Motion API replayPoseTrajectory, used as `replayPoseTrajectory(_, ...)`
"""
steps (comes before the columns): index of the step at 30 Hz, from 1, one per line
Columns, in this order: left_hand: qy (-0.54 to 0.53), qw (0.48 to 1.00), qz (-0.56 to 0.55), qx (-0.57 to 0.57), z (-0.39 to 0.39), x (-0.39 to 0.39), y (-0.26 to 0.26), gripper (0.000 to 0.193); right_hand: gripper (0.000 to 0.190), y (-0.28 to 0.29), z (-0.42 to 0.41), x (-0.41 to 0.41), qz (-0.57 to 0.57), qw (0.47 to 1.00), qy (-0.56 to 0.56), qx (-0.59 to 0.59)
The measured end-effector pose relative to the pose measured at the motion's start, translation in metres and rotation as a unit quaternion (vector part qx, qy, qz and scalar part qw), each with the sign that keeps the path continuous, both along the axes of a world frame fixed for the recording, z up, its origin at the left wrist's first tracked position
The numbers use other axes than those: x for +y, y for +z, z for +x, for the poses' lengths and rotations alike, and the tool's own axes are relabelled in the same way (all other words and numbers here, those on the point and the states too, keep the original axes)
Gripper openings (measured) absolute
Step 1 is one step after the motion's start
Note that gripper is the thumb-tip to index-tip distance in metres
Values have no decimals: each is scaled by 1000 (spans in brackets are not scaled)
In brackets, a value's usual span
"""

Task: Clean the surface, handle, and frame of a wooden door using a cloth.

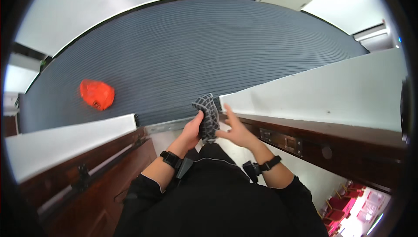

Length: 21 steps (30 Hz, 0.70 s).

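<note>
A folded dark grey cloth with a light grid pattern (210, 119) hangs in front of my body at the doorway. My left hand (192, 129) grips its left side, the thumb lying on top. Just right of the cloth, my right hand (236, 131) has its fingers spread. Its thumb tip comes close to the cloth's lower right edge; whether it touches cannot be told. Both wrists carry black straps with small dark devices.
Ribbed grey-blue carpet (196, 47) covers the floor ahead. An orange plastic bag (97, 94) lies there on the left. Dark wooden door leaf (124, 171) stands left, the door frame with its metal strike plate (281, 140) right. Red chairs (338, 207) show behind.
</note>
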<state>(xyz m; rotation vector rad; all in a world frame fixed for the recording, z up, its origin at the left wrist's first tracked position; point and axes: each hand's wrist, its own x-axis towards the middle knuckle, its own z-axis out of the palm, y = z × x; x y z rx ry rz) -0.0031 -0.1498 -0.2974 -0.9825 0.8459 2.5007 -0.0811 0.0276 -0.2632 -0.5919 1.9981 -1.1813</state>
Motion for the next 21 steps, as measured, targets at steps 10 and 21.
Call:
replayPoseTrajectory(10, -127, 984, -93, -89, 99, 3, -61, 52, 71, -87, 43, -8, 76, 968, 73, -227)
replayPoseTrajectory(21, -381, 765, -483, -193, 206, 26, -238, 28, 45, -232, 17, -56, 340, 853, 366, 151)
